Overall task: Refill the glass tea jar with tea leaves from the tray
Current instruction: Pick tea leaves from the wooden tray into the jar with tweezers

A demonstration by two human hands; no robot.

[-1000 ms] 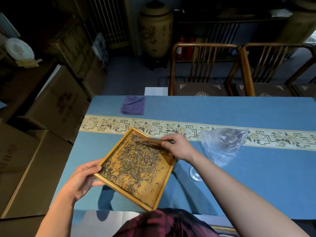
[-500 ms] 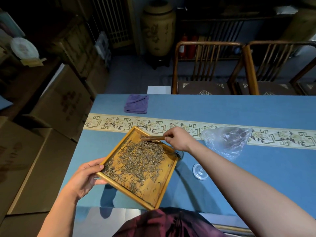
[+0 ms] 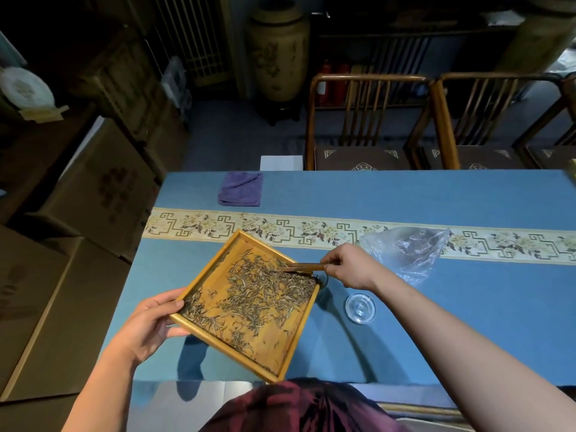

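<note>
A square wooden tray [image 3: 301,333] is held tilted above the blue table, its right corner lowest. Dark tea leaves [image 3: 258,288] lie spread over it, heaped toward the right corner. My left hand [image 3: 149,322] grips the tray's left corner. My right hand [image 3: 350,266] pinches a thin wooden scoop [image 3: 300,268] whose tip rests on the leaves near the right corner. Only a sliver of the glass tea jar [image 3: 324,280] shows under that corner; the tray hides the rest. The jar's glass lid [image 3: 360,308] lies on the table to the right.
A crumpled clear plastic bag [image 3: 408,251] lies behind my right hand. A folded purple cloth [image 3: 240,188] sits at the far left of the table [image 3: 436,322]. Wooden chairs [image 3: 367,120] stand beyond the table; cardboard boxes [image 3: 78,213] are stacked at the left.
My right hand has drawn the scoop from the tray's upper corner toward its right corner, raking the leaves that way. The left hand still holds the tray.
</note>
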